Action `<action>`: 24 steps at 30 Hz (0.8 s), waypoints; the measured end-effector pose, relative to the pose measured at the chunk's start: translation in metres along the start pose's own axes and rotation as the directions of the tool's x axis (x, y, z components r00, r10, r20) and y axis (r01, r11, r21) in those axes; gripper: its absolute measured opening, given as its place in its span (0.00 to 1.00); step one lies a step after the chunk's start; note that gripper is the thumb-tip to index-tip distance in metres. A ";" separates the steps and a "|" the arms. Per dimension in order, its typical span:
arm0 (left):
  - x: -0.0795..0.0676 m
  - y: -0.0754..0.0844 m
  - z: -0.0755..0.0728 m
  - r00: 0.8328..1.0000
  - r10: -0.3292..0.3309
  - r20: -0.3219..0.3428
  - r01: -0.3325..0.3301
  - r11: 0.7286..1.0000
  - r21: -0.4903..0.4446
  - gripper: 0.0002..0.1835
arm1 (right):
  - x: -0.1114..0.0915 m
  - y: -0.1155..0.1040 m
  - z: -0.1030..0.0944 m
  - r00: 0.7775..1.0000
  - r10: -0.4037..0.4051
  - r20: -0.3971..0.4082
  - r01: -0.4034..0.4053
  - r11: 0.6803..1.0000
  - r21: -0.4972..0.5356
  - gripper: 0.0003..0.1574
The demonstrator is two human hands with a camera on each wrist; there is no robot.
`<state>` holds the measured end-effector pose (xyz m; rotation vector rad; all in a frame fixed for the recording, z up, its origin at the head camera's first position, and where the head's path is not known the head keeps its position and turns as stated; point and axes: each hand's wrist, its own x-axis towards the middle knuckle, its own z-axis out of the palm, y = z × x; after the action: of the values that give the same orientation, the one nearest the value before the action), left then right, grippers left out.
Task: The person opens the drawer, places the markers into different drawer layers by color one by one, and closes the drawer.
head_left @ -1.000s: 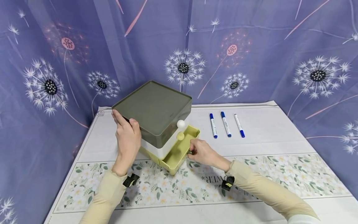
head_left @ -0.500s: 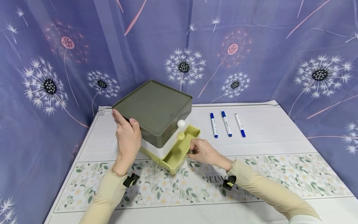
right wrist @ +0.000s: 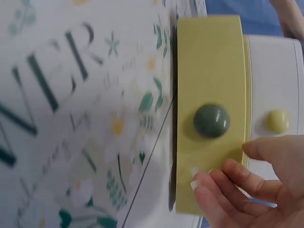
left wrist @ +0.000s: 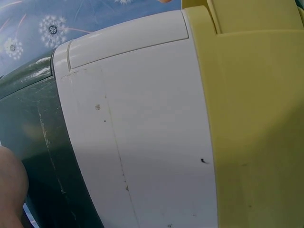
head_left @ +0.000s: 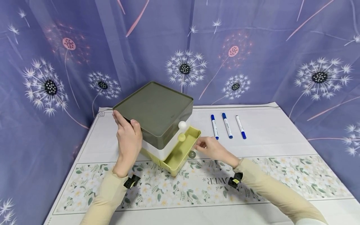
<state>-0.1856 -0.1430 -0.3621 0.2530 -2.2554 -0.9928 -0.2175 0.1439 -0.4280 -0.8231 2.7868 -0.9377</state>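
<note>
A stacked drawer box (head_left: 157, 109) stands on the table, with a dark olive top, a white middle and a yellow-green bottom. Its bottom drawer (head_left: 180, 154) is pulled out and nothing lies in the part I can see. A round dark green knob (right wrist: 212, 120) sits on that drawer's front. My left hand (head_left: 128, 137) rests against the left side of the olive top, fingers extended. Beside the knob, my right hand (head_left: 212, 148) is off it, its loosely bent fingers (right wrist: 213, 190) at the drawer front near the upper rim.
Three blue-and-white markers lie in a row to the right: a left marker (head_left: 214, 126), a middle marker (head_left: 227, 125) and a right marker (head_left: 240, 126). A floral strip (head_left: 157, 190) crosses the white tablecloth (head_left: 270, 131). A purple dandelion curtain (head_left: 146, 47) hangs behind.
My right hand has let go of the green knob and shifted slightly right and away from me. The drawer stays out, and my left hand keeps its place.
</note>
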 end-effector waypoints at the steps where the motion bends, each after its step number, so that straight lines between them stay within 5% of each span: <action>1: 0.000 0.000 0.000 1.000 0.001 -0.001 -0.001 1.000 -0.001 0.35 | 0.001 0.002 -0.001 1.000 0.012 -0.007 -0.012 1.000 -0.012 0.06; 14: 0.000 0.000 0.000 1.000 -0.003 0.009 0.003 1.000 -0.003 0.35 | 0.012 0.029 -0.007 0.990 0.104 -0.091 -0.109 0.992 -0.055 0.03; 24: 0.000 0.000 0.000 1.000 -0.007 0.015 0.007 1.000 -0.004 0.35 | 0.021 0.050 -0.011 0.954 0.186 -0.235 -0.218 0.968 -0.122 0.15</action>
<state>-0.1858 -0.1432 -0.3626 0.2528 -2.2672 -1.0053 -0.2612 0.1729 -0.4464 -0.4566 3.0892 -0.8454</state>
